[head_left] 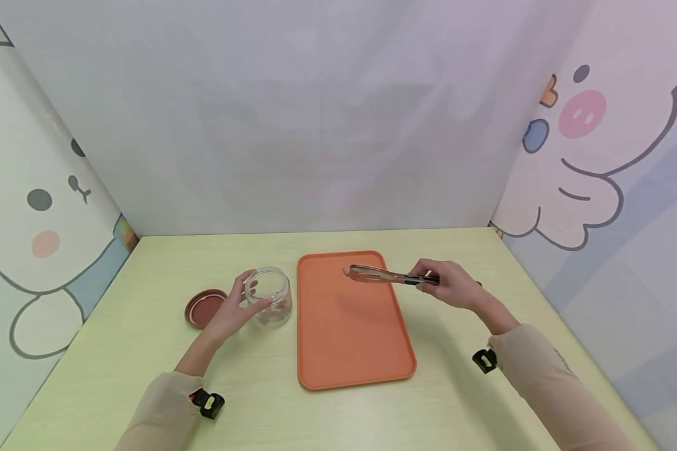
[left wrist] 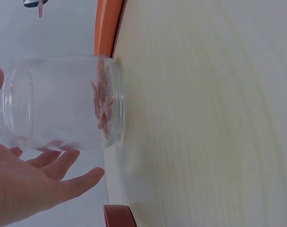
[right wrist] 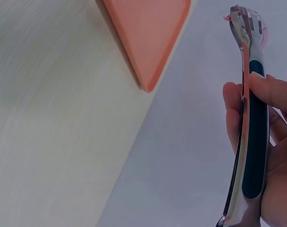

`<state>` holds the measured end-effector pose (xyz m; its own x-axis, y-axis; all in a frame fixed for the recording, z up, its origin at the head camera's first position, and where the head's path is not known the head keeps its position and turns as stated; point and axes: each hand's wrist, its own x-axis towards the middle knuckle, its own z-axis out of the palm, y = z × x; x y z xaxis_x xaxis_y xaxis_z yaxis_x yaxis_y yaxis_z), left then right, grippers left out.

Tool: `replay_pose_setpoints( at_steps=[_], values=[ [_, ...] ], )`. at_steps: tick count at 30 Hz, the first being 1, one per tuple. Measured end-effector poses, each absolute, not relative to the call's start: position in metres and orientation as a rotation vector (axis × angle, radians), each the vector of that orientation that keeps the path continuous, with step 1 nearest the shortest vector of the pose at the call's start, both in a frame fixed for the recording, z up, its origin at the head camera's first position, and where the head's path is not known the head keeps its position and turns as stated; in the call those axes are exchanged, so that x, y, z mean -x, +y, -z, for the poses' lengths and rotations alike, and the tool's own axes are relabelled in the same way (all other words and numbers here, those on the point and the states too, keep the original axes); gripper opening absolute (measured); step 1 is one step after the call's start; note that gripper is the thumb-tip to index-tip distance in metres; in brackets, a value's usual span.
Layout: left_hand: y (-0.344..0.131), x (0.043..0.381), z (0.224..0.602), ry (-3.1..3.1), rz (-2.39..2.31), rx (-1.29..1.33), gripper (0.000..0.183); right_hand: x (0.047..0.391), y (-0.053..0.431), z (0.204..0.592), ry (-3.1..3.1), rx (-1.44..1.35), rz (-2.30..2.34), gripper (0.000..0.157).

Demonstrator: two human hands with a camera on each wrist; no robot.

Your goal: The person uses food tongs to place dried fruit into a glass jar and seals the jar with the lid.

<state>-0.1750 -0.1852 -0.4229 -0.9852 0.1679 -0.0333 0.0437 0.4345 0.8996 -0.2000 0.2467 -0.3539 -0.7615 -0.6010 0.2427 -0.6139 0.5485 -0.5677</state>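
Head view: nearest are two beige sleeves (head_left: 160, 401); beyond them an orange tray (head_left: 352, 344) lies on the pale table (head_left: 248, 407). Beside the tray's left edge, the left hand (head_left: 233, 311) curves its fingers and thumb around a clear glass jar (head_left: 283, 307), which is upright; the left wrist view shows pink pieces (left wrist: 104, 104) at its bottom. A brown lid (head_left: 203, 308) lies left of that hand. Farther out, the right hand (head_left: 454, 285) grips metal tongs (head_left: 392, 276) with dark handles, their tips over the tray's far part, a small pink bit (head_left: 346, 271) at the end. Behind stands a pale wall (head_left: 316, 125).
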Motion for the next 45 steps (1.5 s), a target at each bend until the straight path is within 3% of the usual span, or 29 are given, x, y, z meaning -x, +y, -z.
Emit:
replay_pose_setpoints(
  at_steps=[45],
  values=[
    [-0.185, 0.175, 0.422, 2.558, -1.565, -0.162, 0.080, 0.201, 0.118, 0.347, -2.562, -1.232, -0.985, 0.017]
  ],
)
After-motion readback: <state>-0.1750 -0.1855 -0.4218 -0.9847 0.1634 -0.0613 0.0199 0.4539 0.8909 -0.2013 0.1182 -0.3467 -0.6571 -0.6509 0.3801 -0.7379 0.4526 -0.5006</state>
